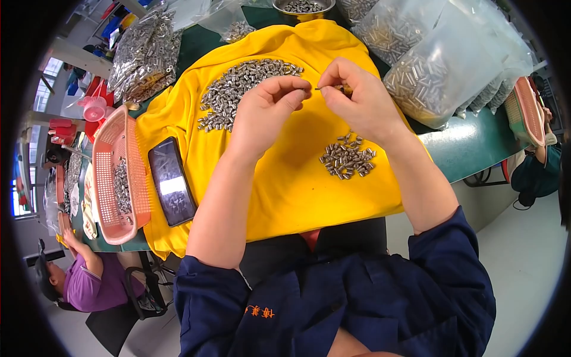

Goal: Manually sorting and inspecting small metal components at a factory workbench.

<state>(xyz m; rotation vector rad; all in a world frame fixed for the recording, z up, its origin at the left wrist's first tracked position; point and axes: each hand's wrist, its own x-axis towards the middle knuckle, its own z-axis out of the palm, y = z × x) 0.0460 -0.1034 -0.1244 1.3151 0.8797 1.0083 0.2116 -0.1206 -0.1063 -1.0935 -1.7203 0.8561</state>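
Observation:
My left hand [262, 113] is closed in a pinch above the yellow cloth [285, 196]. Whatever lies between its fingertips is too small and covered to name. Facing it, my right hand [364, 104] grips a thin tool [317, 89] whose dark narrow tip points at the left fingertips; a brownish part shows between the fingers. Beside and behind the left hand spreads a large pile of small metal cylinders [223, 95]. A smaller pile of similar cylinders [348, 159] lies nearer me, below the right hand.
Left of the piles are a smartphone [172, 181] and a pink plastic basket [141, 202] holding more metal parts. Clear bags of metal parts [419, 77] crowd the back right; another bag [146, 53] and a metal bowl [304, 15] stand behind. A person in purple [98, 282] sits at left.

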